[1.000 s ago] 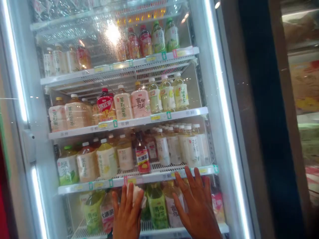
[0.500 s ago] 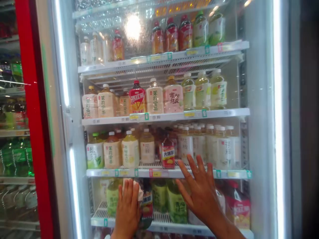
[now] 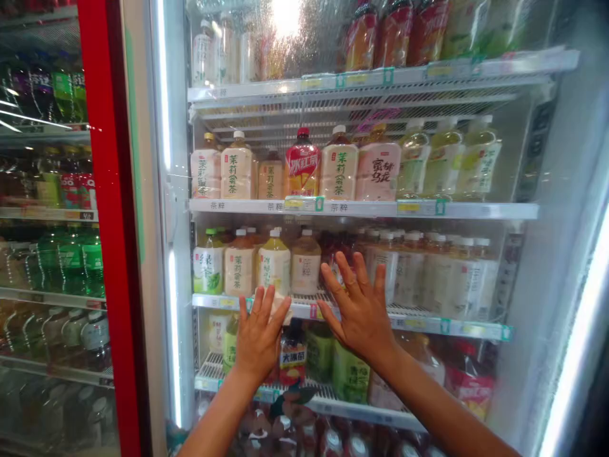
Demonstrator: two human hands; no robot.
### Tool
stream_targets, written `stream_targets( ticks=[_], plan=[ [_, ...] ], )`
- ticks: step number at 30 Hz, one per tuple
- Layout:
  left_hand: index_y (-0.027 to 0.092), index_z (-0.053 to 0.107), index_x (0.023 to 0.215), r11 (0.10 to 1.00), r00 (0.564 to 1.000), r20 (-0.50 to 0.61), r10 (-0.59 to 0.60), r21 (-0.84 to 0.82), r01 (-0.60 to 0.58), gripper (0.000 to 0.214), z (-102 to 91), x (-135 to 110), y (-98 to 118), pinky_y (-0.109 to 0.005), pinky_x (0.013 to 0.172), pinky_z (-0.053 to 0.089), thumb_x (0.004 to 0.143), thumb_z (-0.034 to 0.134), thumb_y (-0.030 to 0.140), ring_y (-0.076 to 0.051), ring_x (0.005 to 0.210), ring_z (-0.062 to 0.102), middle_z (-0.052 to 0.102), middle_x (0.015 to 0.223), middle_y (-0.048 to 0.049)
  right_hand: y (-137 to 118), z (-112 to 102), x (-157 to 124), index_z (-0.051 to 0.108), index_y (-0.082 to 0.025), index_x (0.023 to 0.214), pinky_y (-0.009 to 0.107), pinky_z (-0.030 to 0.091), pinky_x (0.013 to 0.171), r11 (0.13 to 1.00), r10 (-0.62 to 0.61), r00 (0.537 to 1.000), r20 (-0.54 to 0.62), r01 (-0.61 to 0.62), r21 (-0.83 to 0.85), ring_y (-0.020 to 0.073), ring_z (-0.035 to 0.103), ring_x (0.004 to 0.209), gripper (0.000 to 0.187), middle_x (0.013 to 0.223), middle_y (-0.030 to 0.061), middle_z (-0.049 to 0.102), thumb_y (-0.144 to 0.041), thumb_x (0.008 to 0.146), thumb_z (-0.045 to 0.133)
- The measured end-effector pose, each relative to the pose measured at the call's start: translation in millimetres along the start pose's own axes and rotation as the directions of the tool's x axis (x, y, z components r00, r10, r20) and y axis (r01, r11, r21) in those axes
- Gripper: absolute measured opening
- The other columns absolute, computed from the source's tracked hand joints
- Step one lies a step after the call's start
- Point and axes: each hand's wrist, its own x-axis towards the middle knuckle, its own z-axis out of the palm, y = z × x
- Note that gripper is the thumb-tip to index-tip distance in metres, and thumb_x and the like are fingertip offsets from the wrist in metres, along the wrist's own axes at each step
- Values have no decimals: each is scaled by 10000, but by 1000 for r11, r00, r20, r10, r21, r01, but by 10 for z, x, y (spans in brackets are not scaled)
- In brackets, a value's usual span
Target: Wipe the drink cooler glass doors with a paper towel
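Observation:
My left hand (image 3: pixel 259 336) lies against the glass door of a lit drinks fridge, its fingers spread upward. Beneath its palm and fingers is a crumpled white cloth (image 3: pixel 287 312), mostly covered, with one edge showing on the right. Whether it is fabric or paper I cannot tell. My right hand (image 3: pixel 358 303) is a little higher and to the right, fingers fanned out, with nothing held. It appears to be on or just before the glass. Behind the door, between and around the hands, are a dark-capped tea bottle (image 3: pixel 292 355) and a green-labelled bottle (image 3: pixel 351 374).
Rows of bottled tea stand on white shelves (image 3: pixel 366 209) behind the glass. A bright light strip (image 3: pixel 163 95) runs down the door's left side. Further left, past a red frame (image 3: pixel 109 209), is another fridge with green bottles (image 3: pixel 69 254). Reflections show on the glass.
The view has shifted closer and turned left. My left hand has moved up the glass with the cloth, its fingers now wider apart. My right hand has come closer to it.

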Motion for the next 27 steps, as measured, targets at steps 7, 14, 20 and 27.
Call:
stream_targets(
  ticks=[7,14,20,27],
  plan=[
    [244,195,1617,969,967,-84,-241,34,244,702,80,542,-15,-632,1284,80,970,456,168,-268,1600,21,116,1717,-120,12,31,99,116,-231,1653,705,41,1242,998,-33,999,11,33,-60,371,50,1591,781,1716,88,109,-418,1017,527],
    [273,188,1617,999,999,31,16,41,-18,716,131,236,265,-530,1306,-29,965,475,198,-211,1596,90,168,1706,-61,40,41,61,142,-190,1649,708,31,1242,996,-62,998,7,63,-69,377,51,1589,769,1704,121,145,-413,1018,521],
    [200,117,1628,976,977,-62,-206,61,210,751,187,536,233,-634,1279,22,965,469,193,-288,1599,-3,60,1717,-151,33,22,48,115,-201,1650,701,27,1251,998,-56,998,15,57,-38,368,35,1591,759,1706,95,137,-374,1024,508],
    [266,173,1623,999,998,64,-29,30,27,744,212,298,427,-580,1295,-21,954,491,189,-239,1601,57,115,1716,-100,471,-223,-74,132,-243,1649,629,136,1277,998,-45,998,48,48,-50,326,78,1595,743,1720,70,88,-349,1025,520]
  ],
)
